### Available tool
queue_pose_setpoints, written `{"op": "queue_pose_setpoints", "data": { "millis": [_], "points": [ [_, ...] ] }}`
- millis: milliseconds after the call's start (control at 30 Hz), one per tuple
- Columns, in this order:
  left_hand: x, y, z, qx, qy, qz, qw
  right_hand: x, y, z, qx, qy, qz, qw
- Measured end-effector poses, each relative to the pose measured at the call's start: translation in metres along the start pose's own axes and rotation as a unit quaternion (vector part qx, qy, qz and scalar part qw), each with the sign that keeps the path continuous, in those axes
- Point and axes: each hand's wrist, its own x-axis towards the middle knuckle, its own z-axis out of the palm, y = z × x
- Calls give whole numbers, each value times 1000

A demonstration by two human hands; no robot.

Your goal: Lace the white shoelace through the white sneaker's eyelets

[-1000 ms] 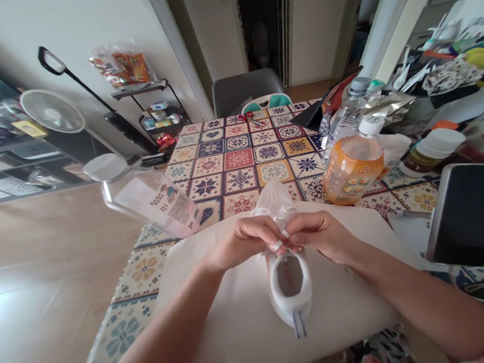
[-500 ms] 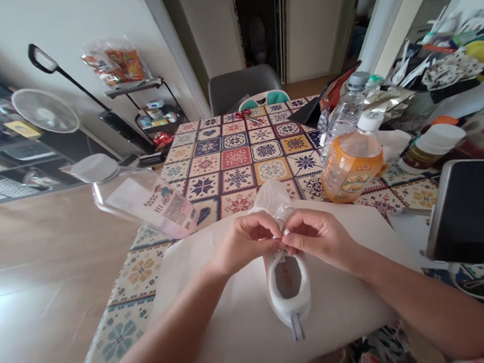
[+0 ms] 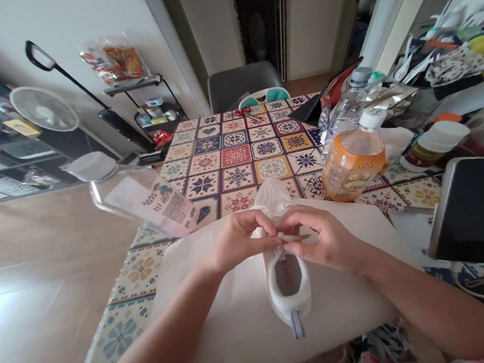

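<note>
A white shoe (image 3: 287, 306) lies on a white sheet (image 3: 224, 313), its toe pointing away from me and its opening towards me. Over its upper, my left hand (image 3: 246, 238) pinches a white shoelace (image 3: 294, 237) between thumb and forefinger. Close against it, my right hand (image 3: 319, 236) grips the same lace, a short stretch of which shows inside the ring of its fingers. Both sets of fingertips meet just above the shoe's opening. The knot or crossing under them is mostly hidden.
A clear jar (image 3: 141, 196) stands at the table's left edge. To the right are an orange-labelled bottle (image 3: 353, 161), a clear water bottle (image 3: 346, 111) and a phone (image 3: 470, 208). Red scissors (image 3: 247, 113) lie at the far end of the patterned tablecloth (image 3: 235, 156).
My right fingers have spread slightly, and a length of lace now shows between them. My left hand stays nearly in place. The shoe has not moved.
</note>
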Motion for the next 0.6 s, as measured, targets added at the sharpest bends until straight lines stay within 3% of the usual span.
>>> {"op": "queue_pose_setpoints", "data": {
  "millis": [100,267,333,400,467,600],
  "points": [
    [1,0,-1,-10,11,-2,1000,1,2,-2,-16,1,-9,1000],
    [3,-3,-2,-18,0,-2,1000,3,7,-3,113,-74,97,986],
    [3,-4,-2,-25,1,-21,999,2,7,-2,99,-70,101,987],
    [2,-5,-1,-31,4,-42,999,1,6,1,29,-35,65,997],
    [2,-5,0,-32,5,-57,998,-1,6,5,-64,19,-12,998],
    [3,-4,1,-29,5,-72,997,-3,6,10,-200,82,-179,960]
  ]
}}
